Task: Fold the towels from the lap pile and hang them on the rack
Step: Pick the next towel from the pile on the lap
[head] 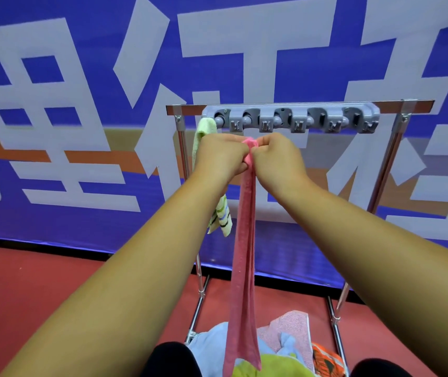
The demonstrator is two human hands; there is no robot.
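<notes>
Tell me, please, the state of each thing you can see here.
Pink towel: folded narrow, hanging straight down.
Left grip: pinches pink towel's top.
Right grip: pinches the same top.
Striped towel: hung on rack's leftmost clip.
Pile: heaped on lap.

Left hand (221, 156), right hand (278, 156): both clenched.

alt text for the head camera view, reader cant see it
A person's left hand and right hand pinch the top of a long pink terry towel just below a grey plastic clip bar on a chrome metal rack. A pale green striped towel hangs at the bar's left end, and a mixed-colour towel pile lies on the lap.
</notes>
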